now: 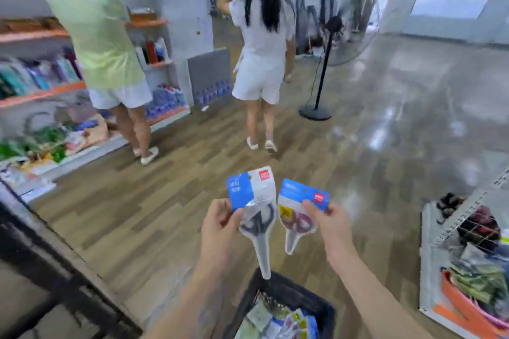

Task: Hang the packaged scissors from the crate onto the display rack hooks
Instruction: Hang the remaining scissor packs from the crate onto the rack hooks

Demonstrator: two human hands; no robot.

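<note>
Left hand (220,221) pinching the blue card of a black-handled scissors pack (254,215), blade tip hanging down over the dark crate (292,300). Right hand (327,219) gripping a red-handled scissors pack (298,212) by its card, just beside the first. More packs lying in the crate below. Two people standing ahead near orange-edged shelves (35,36).

Both scissors packs, the larger (254,209) and the smaller (298,209), look like glossy clear plastic under smooth blue printed card. The crate (292,297) looks like dark matt plastic. The floor shows matt wood-grain planks (154,201) beside glossy, polished concrete (413,107).
</note>
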